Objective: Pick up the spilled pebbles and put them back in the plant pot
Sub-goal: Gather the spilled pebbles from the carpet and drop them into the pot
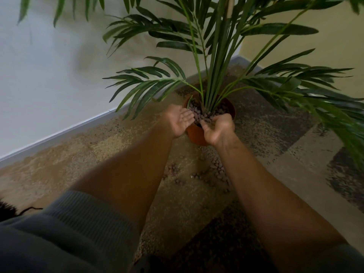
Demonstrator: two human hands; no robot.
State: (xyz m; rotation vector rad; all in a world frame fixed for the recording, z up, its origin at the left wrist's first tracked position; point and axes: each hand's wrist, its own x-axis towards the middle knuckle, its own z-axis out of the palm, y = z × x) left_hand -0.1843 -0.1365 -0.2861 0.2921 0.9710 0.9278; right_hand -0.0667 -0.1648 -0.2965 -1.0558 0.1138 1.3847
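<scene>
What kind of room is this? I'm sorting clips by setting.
Probably a carpeted corner indoors, home or office: patterned carpet, pale walls with a skirting board, and a potted palm in an orange plant pot.

A carpeted corner by pale walls.
Mottled tan-and-dark carpet runs up to a grey skirting board below the white wall; a yellowish wall meets it behind.

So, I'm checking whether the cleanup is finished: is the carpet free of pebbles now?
No, spilled pebbles still lie scattered on the carpet just in front of the plant pot.
</scene>
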